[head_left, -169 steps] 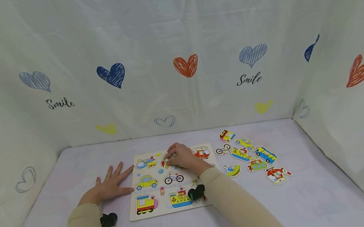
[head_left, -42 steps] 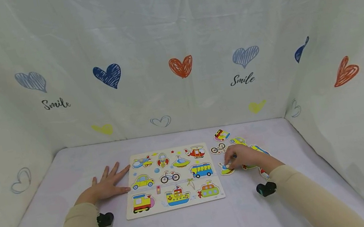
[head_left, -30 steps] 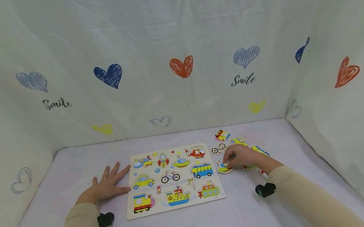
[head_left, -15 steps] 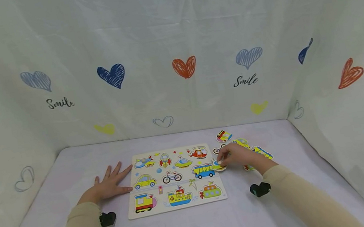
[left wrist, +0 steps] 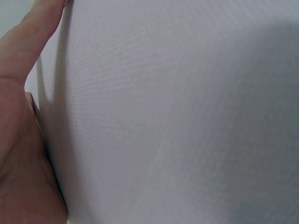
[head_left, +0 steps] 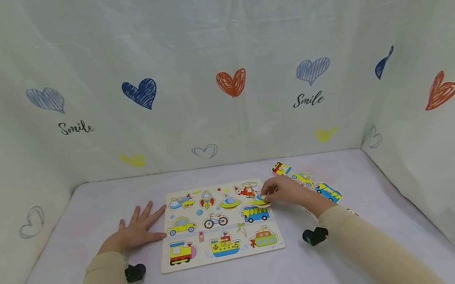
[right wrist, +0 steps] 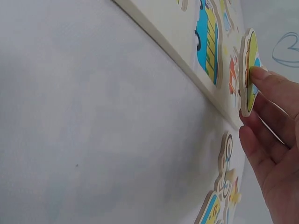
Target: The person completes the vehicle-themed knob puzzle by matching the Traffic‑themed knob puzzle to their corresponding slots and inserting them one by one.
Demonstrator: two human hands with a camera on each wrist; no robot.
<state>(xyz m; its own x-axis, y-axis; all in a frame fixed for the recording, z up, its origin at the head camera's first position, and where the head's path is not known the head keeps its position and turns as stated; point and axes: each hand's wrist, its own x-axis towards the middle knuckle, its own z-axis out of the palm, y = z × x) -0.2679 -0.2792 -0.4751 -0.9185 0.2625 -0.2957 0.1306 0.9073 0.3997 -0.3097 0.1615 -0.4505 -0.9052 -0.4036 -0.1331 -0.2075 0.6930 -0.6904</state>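
Observation:
My right hand (head_left: 286, 190) pinches a flying saucer puzzle piece (head_left: 260, 201), yellow and blue, above the right side of a wooden puzzle board (head_left: 204, 255). In the right wrist view, the thumb presses the face of the saucer piece (right wrist: 251, 49), which is tilted and apart from the board (right wrist: 189, 70). The board shows vehicle pictures, among them a matching saucer picture (head_left: 229, 202) in the upper row. My left hand (head_left: 131, 232) lies flat on the table with fingers spread, thumb and a fingertip at the board's left edge. The left wrist view shows part of this hand (left wrist: 21, 140) beside the tablecloth.
Loose pieces lie right of the board: a train (head_left: 280, 168), a yellow car (head_left: 303, 179) and a blue bus (head_left: 328, 191). The right wrist view also shows a bicycle piece (right wrist: 225, 168). My right arm hides others. A heart-printed curtain (head_left: 200, 116) encloses the table.
My right hand left the board's upper row, took the flying saucer piece from the loose pile, and carried it left and up over the board's right edge. My left hand stays put.

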